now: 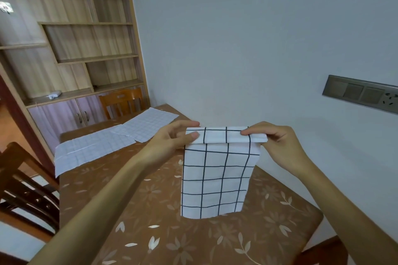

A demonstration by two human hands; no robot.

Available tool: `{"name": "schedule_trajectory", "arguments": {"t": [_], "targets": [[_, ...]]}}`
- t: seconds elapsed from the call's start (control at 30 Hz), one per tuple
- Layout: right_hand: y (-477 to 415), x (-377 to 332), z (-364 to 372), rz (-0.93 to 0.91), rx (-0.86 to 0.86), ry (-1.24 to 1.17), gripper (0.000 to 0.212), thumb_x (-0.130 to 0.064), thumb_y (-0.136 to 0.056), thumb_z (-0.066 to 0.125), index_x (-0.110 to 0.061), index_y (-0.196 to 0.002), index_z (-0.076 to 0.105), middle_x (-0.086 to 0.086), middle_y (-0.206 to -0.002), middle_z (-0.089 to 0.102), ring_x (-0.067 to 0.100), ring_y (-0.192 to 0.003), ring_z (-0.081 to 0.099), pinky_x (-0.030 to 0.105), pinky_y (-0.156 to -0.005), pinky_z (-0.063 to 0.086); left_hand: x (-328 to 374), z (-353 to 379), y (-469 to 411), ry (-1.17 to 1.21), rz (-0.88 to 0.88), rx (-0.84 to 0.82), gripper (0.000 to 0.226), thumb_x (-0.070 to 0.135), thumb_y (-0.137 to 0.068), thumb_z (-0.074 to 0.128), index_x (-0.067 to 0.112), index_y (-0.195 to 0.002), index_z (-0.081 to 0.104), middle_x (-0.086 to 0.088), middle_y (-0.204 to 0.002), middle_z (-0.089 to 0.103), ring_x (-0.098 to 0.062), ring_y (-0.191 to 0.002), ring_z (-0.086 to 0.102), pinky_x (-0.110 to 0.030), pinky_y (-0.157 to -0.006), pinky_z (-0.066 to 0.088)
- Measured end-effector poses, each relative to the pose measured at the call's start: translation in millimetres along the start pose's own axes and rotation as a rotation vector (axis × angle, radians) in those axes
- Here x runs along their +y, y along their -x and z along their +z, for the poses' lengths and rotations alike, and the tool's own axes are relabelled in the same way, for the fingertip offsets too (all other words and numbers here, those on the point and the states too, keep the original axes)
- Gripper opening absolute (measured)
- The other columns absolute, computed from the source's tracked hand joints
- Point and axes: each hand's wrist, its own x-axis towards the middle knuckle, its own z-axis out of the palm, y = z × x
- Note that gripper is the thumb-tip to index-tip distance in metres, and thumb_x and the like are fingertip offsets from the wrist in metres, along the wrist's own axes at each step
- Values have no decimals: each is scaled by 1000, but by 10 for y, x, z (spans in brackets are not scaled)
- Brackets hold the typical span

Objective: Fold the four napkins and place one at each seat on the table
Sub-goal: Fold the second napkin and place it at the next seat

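A white napkin with a dark grid [217, 176] hangs in the air above the table, its top edge folded over toward me. My left hand [172, 137] pinches the top left corner and my right hand [273, 142] pinches the top right corner. Its lower edge hangs just over the brown flowered tablecloth [150, 211]. Two more checked napkins lie flat and unfolded on the far part of the table: one at the far middle [148, 125], one at the left [92, 150], their edges overlapping.
A dark wooden chair [25, 189] stands at the table's left side and a lighter wooden chair [121, 101] at the far end. A wall with a switch panel [361, 93] runs along the table's right. Shelving [71, 38] fills the back left.
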Motion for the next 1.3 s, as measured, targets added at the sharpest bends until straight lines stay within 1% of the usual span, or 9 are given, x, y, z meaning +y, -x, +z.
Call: {"name": "schedule_trajectory", "arguments": {"t": [0.1, 0.2, 0.33, 0.47, 0.53, 0.73, 0.87, 1.07, 1.3], "targets": [[18, -44, 24, 34, 27, -64, 60, 21, -91, 48, -29, -109, 77, -3, -104, 77, 15, -101, 70, 29, -88, 56, 37, 10, 16, 76, 44, 29, 34, 12, -94, 66, 18, -128, 62, -11, -111, 77, -31, -102, 74, -39, -87, 61], [-17, -58, 18, 223, 25, -308, 40, -12, -100, 48, -26, -136, 58, 13, -110, 75, 25, -105, 70, 34, -89, 56, 86, 40, 36, 155, 84, 90, 30, 5, -94, 65, 9, -123, 65, -11, -109, 77, -25, -94, 76, -25, -66, 61], [-29, -19, -5, 385, -108, -387, 84, -79, -68, 63, -21, -129, 64, 9, -118, 73, 26, -110, 69, 38, -96, 53, 74, 41, 38, 169, 104, 129, 25, 4, -92, 67, 5, -116, 70, -12, -106, 78, -26, -94, 76, -24, -67, 60], [8, -86, 99, 330, -83, -194, 30, -40, -78, 81, -24, -103, 77, 3, -104, 77, 21, -99, 72, 36, -90, 55, 96, 52, 56, 88, 134, 130, 19, 6, -93, 66, 8, -112, 70, -9, -102, 79, -24, -92, 77, -24, -68, 60], [11, -93, 112, 308, -45, -184, 20, -21, -82, 78, -22, -102, 77, 2, -101, 78, 23, -96, 73, 35, -88, 56, 102, 46, 62, 19, 160, 123, 17, 7, -95, 64, 6, -112, 66, -13, -101, 78, -25, -90, 77, -25, -66, 59], [-11, -140, 65, 270, 22, -201, 19, -12, -86, 73, -17, -104, 75, 7, -103, 76, 26, -99, 72, 38, -88, 59, 82, 26, 51, -53, 217, 128, 6, 9, -97, 62, 7, -102, 62, -33, -92, 69, -18, -67, 71, -21, -54, 53], [27, -170, 41, 284, -98, -201, 26, -10, -87, 72, -26, -108, 74, -7, -101, 78, 7, -93, 73, 18, -77, 56, 41, 15, 18, 68, 180, 136, 7, 9, -95, 64, 14, -98, 66, -22, -93, 72, -29, -82, 71, -31, -68, 60], [22, -131, 22, 202, 8, -142, 29, 3, -90, 65, -21, -98, 78, -9, -97, 78, 6, -90, 71, 16, -76, 54, 82, 26, 30, 203, 84, 70, 21, 1, -99, 54, 12, -94, 71, -8, -95, 76, -20, -84, 74, -26, -69, 59], [16, -107, -5, 154, 39, -110, 39, 10, -92, 56, -22, -94, 78, -13, -99, 78, 3, -98, 71, 13, -82, 53, 41, 49, -60, 285, -144, 14, 46, 45, -104, 37, 15, -126, 65, -16, -119, 73, -39, -106, 70, -54, -102, 47]]}}
